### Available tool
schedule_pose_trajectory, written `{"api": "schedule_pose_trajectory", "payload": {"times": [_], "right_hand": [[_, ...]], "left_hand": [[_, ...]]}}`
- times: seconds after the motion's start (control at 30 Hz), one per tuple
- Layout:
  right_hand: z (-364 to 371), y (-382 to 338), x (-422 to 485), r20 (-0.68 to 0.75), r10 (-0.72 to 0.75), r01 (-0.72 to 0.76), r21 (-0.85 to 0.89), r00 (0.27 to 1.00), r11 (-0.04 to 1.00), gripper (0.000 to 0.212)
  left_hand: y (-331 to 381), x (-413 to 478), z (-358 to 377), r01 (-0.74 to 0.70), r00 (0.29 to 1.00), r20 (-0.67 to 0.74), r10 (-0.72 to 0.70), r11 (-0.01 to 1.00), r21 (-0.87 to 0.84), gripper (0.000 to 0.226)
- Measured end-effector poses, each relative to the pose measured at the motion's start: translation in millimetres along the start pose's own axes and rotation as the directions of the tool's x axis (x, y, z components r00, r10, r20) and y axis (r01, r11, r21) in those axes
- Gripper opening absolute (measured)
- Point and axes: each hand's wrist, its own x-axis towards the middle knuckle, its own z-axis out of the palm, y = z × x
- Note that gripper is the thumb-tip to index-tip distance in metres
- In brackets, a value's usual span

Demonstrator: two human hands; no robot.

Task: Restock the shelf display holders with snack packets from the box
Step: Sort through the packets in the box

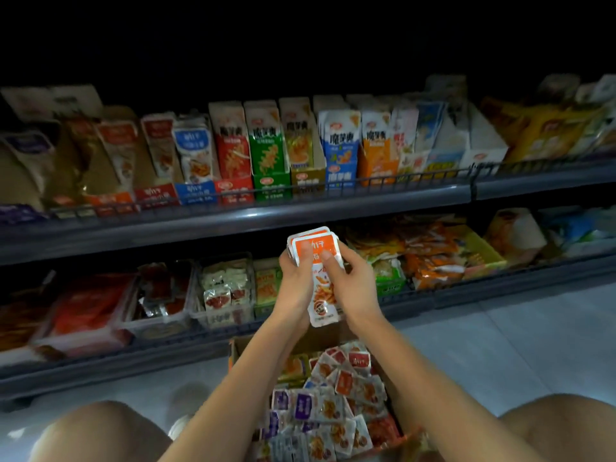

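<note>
While your left hand (295,281) and right hand (354,281) curl round a stack of orange packets (320,301), slick middle ones could slide out

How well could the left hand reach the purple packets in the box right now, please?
Probably yes, once freed: left hand and right hand both grip the orange packet stack, but the purple packets lie uncovered in the box below.

1. "魔芋爽" stands in large dark characters on the red packets (232,133), the green packets (265,134), the blue packets (339,139) and the orange-bottomed packets (377,136) in the holders along the upper shelf (233,217).
2. The same three characters repeat in white on the blue holder (340,177), on its front lip.
3. The orange packets (313,243) carry white characters that are too blurred to read.
4. The red oval logos on the holder fronts are unreadable.
</note>
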Motion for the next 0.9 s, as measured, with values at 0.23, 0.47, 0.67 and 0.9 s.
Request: {"api": "schedule_pose_trajectory", "payload": {"times": [0.23,0.47,0.67,0.9], "right_hand": [[7.0,-52.9,29.7,-0.078,0.034,-0.017,0.213,0.996,0.977,0.035],[11.4,-76.9,54.9,0.005,0.102,-0.096,0.394,0.995,0.914,0.04],[-16.3,-80.0,80.2,0.038,0.049,-0.058,0.267,0.998,0.962,0.026],[-50.1,-70.6,112.7,-0.069,-0.148,0.135,-0.168,0.987,0.977,0.034]], "left_hand": [[56.2,-3.5,0.2,-0.039,0.999,0.025,0.042,0.991,-0.128,0.036],[88.9,11.0,0.7,-0.145,0.985,0.083,0.153,0.985,-0.094,0.016],[91.7,37.7,29.0,-0.232,0.967,0.094,0.235,0.972,-0.038,0.029],[81.6,66.4,90.6,-0.343,0.932,0.157,0.326,0.935,0.091,0.044]]}}
